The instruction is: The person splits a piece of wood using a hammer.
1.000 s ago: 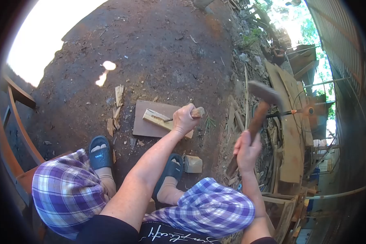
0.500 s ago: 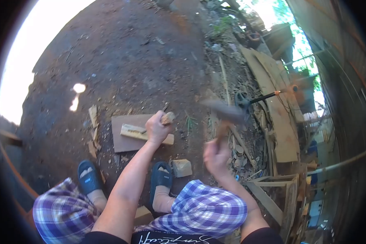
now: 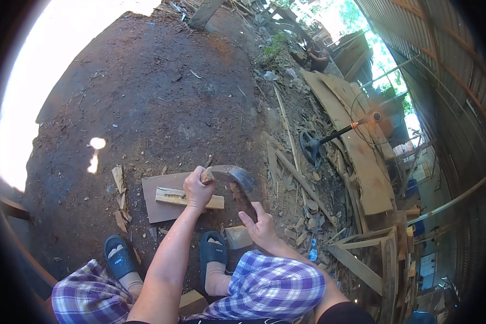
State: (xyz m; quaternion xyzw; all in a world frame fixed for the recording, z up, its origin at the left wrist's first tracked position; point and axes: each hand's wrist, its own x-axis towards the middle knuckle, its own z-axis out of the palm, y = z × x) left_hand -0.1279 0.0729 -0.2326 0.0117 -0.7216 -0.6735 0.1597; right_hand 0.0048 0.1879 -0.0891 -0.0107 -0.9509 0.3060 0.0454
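Observation:
My left hand (image 3: 198,189) is wrapped round a tool with a wooden handle (image 3: 207,177), upright over a narrow wooden block (image 3: 189,198). A slot is cut in the block's upper left part, and the tool's lower end is hidden by my hand. The block lies on a brown flat board (image 3: 154,207) on the ground. My right hand (image 3: 262,223) grips the wooden handle of a hammer-like tool with a curved metal head (image 3: 233,174). That head is at the top of the left-hand tool's handle; whether they touch is hard to tell.
A wood offcut (image 3: 237,236) sits beside my right sandal (image 3: 214,254). Wood chips (image 3: 120,186) lie left of the board. To the right are a fan on a stand (image 3: 335,134), large planks (image 3: 370,178) and a wooden frame (image 3: 362,264). A person (image 3: 319,58) is far off.
The hammer-like tool has come down and left, from beside my left hand to the top of the held handle. My right hand moved left with it. The whole view has shifted slightly.

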